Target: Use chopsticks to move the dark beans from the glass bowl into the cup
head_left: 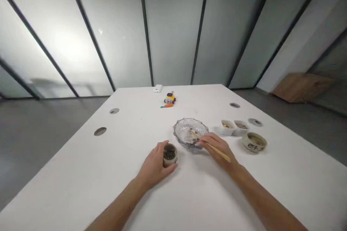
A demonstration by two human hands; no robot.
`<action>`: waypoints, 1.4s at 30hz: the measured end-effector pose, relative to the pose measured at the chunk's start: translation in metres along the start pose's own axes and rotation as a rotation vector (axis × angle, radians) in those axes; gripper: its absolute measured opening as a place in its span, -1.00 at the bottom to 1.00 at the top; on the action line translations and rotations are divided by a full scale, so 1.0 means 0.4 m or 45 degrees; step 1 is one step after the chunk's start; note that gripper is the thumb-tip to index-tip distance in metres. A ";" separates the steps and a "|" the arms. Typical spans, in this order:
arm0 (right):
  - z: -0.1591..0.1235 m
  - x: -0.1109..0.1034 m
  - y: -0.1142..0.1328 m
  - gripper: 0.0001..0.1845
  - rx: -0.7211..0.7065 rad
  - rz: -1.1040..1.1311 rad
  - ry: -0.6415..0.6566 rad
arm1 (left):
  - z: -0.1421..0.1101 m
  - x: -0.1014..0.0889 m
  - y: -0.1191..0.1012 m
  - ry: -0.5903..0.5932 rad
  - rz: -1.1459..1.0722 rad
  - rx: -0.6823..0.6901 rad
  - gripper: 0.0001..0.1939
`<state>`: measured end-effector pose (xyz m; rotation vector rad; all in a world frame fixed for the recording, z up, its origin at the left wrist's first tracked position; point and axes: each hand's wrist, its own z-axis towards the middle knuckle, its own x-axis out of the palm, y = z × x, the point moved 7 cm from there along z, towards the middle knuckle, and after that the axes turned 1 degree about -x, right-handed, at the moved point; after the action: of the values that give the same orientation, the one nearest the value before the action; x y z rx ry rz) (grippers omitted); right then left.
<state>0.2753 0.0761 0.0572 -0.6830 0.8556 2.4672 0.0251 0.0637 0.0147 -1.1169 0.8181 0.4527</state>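
My left hand (155, 161) curls around a small round bowl (175, 159) that stands on the table with dark bits inside. In my right hand (218, 148) is a pair of wooden chopsticks (222, 154), slanting down to the left. Their tips reach into a clear, scalloped glass bowl (179, 124) just ahead of my hands. Several small dark pieces lie in the glass bowl. What kind of pieces they are, and whether the tips pinch one, is too small to tell.
To the right stand two small white containers (228, 132) with bits inside and a cream bowl (254, 147) with dark markings. Farther back on the white table (135, 184) are a yellow toy car (170, 97), an orange carrot-shaped item (168, 105) and a white box (158, 88).
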 end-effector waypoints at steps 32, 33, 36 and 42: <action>0.016 -0.037 0.023 -0.81 0.029 -0.032 -0.234 | 0.000 -0.007 0.005 -0.008 -0.019 -0.008 -0.22; 0.018 -0.048 0.033 -0.81 0.051 -0.041 -0.290 | -0.001 -0.007 0.004 -0.007 -0.019 -0.007 -0.22; 0.020 -0.071 0.075 -0.80 0.153 -0.015 -0.378 | -0.002 -0.006 0.001 0.000 -0.013 -0.010 -0.22; 0.020 -0.056 0.134 -0.79 0.199 0.142 -0.225 | -0.003 -0.009 -0.006 0.002 -0.011 -0.019 -0.22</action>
<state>0.2611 0.0377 0.0994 -0.3662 1.0274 2.4801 0.0242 0.0619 0.0189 -1.1342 0.8118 0.4515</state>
